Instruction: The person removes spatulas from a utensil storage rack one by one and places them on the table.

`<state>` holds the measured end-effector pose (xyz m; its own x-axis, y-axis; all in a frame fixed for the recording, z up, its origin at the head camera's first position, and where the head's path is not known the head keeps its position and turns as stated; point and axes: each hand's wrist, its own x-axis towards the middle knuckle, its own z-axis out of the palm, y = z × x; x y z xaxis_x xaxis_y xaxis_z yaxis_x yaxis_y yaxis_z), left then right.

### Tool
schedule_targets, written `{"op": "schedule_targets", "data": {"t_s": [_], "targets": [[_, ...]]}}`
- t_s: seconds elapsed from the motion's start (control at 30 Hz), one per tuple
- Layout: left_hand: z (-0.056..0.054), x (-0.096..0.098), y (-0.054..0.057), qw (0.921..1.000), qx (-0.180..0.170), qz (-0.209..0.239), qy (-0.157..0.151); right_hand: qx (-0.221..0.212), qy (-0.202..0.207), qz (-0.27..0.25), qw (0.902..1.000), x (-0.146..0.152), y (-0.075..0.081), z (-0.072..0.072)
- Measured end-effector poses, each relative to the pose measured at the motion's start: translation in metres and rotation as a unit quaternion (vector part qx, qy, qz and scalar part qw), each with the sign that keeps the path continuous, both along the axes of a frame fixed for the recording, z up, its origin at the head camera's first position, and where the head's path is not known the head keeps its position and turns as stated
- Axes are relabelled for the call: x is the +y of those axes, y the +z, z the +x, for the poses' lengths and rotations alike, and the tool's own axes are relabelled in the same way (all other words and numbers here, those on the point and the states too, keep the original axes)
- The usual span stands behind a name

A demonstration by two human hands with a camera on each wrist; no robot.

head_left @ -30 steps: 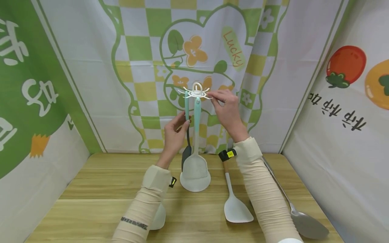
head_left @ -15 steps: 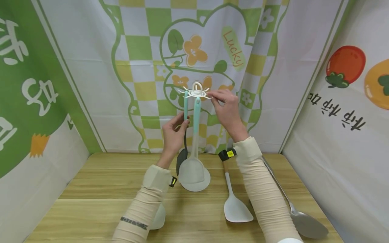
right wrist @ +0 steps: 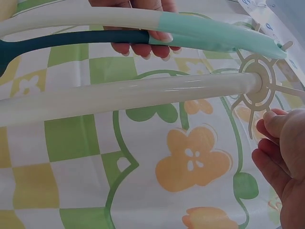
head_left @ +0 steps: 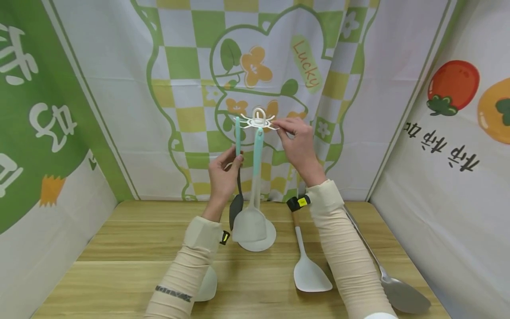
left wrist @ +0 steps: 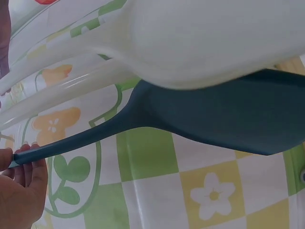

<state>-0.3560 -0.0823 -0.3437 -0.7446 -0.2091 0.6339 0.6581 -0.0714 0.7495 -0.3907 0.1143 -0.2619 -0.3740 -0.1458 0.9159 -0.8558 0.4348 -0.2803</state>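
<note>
In the head view, a white utensil stand (head_left: 259,122) has a ring of hooks at its top and a round base (head_left: 268,235). My left hand (head_left: 223,173) grips a dark spatula (left wrist: 214,114) by its mint-green handle (head_left: 237,137). The top of that handle is beside a left hook; whether it touches cannot be seen. A pale spatula (head_left: 250,225) with a mint-green handle hangs from a front hook, its blade in front of the dark one in the left wrist view. My right hand (right wrist: 286,157) pinches a hook on the stand's right side.
On the wooden table (head_left: 131,248), a white spatula (head_left: 311,275) with a wooden handle lies at the right. Farther right lies a metal spatula (head_left: 406,296), partly under my right sleeve. Another pale utensil (head_left: 209,285) shows beside my left sleeve. Printed cloth (head_left: 179,62) hangs behind.
My left hand has moved left with the dark spatula, its handle top shifting outward along the hooks. The hanging pale spatula's blade has swung left. My right hand stays at its hook.
</note>
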Motion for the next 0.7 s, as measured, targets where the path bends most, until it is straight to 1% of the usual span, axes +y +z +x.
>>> {"op": "schedule_targets", "data": {"t_s": [0.27,0.47,0.7], "targets": [[0.0,-0.006,0.002,0.9998,0.005,0.002,0.02,-0.003,0.003,-0.004,1.0,0.0,0.0,0.0],[0.003,-0.01,0.003,0.9997,0.004,-0.008,0.022,-0.01,0.002,-0.006,0.9999,0.0,0.0,0.001],[0.004,-0.014,0.0,0.9994,0.019,-0.02,0.02,-0.005,0.002,-0.008,1.0,0.0,-0.001,0.0]]}}
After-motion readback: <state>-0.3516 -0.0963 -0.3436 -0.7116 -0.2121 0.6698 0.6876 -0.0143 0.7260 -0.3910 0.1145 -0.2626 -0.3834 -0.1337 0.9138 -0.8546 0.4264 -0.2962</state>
